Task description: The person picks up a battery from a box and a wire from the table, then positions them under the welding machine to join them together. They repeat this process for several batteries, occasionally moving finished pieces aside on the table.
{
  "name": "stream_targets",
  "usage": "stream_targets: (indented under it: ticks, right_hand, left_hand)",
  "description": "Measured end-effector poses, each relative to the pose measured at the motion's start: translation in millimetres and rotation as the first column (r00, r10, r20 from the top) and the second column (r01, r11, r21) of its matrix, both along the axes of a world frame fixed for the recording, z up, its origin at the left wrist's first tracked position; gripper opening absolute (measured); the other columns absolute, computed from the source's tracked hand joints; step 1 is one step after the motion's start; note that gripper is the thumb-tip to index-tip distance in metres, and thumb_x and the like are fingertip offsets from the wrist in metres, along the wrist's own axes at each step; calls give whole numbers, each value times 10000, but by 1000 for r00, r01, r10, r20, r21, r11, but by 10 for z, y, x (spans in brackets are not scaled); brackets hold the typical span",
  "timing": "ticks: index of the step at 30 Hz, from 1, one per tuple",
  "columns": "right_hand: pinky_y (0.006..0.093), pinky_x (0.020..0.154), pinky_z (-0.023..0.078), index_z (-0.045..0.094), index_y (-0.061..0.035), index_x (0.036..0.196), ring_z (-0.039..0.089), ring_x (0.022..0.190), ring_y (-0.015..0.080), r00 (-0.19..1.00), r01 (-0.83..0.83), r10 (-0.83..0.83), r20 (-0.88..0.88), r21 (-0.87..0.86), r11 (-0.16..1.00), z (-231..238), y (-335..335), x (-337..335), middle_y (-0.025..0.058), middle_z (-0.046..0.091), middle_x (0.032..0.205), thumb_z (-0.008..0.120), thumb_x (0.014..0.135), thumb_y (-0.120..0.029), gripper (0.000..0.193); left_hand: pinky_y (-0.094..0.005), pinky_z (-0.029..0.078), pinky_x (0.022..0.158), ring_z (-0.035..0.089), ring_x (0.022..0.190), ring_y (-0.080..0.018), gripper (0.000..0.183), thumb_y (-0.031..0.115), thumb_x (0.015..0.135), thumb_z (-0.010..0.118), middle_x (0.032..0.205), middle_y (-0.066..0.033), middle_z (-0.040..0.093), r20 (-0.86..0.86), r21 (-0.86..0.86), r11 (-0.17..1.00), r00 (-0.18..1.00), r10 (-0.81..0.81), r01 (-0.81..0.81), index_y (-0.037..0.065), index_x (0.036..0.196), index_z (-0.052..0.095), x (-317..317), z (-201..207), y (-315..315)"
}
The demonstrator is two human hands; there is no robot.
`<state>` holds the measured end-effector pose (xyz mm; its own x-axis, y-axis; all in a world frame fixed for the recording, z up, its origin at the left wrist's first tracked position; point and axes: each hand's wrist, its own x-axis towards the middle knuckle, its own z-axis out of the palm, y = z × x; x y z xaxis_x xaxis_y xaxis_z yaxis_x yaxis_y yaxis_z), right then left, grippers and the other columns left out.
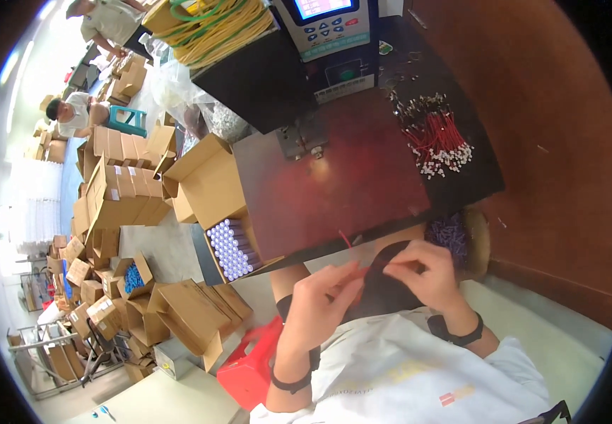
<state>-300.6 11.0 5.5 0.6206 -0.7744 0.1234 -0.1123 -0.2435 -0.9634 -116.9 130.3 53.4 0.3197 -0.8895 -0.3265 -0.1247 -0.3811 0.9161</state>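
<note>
In front of my lap, just below the table's near edge, both my hands are raised. My left hand [325,300] is closed in a pinch, and a bit of red wire [364,272] shows at its fingertips. To its right my right hand [425,272] has thumb and forefinger pressed together; whatever lies between them is too small to tell. Another short red wire [345,239] sticks out at the table's front edge, a little above the hands. A dark red work mat [362,169] covers much of the table, with a small metal fixture [313,151] toward its back.
Red wires with white connectors [439,141] lie piled on the right. Behind stands a machine with a screen [331,42], beside a black box [253,85] bearing yellow-green wire. A carton of purple cylindrical cells [232,249] sits left; a basket of purple pieces [477,240] is right.
</note>
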Motion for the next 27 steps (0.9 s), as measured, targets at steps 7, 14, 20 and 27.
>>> stream_targets:
  ticks: [7,14,20,27]
  right_hand:
    - [237,653,467,580,-42,1055,594,712,102,902,321,-392,181,327,889,-93,-234,-285,59,672,851,657,997,-96,111]
    - [233,654,459,618,-7,1177,623,740,118,884,287,-408,228,424,859,-76,-267,-385,110,721,976,646,1013,-117,199]
    - [228,688,486,669,28,1224,636,787,101,931,323,-360,68,308,895,14,-247,-234,80,722,980,651,1008,-95,249]
    - [231,671,494,701,50,1119,599,720,67,935,278,-250,-249,81,957,84,-283,-243,30,683,833,680,988,-100,200]
  left_hand:
    - [-238,529,779,663,863,-102,255,-64,929,672,1001,-78,718,77,-80,969,967,241,-235,-111,1180,684,480,89,140]
    - [-221,504,704,625,787,-76,292,-7,936,684,919,-34,693,165,-176,890,879,447,-420,-109,1209,678,932,-34,-69]
    - [-250,479,604,583,625,-76,386,120,860,776,711,-55,670,624,-196,938,701,345,-287,-74,1186,701,1045,-248,-395]
    - [-261,496,623,600,635,-90,284,150,881,775,708,-57,675,609,-320,901,665,432,-293,-57,1070,730,1036,-166,-346]
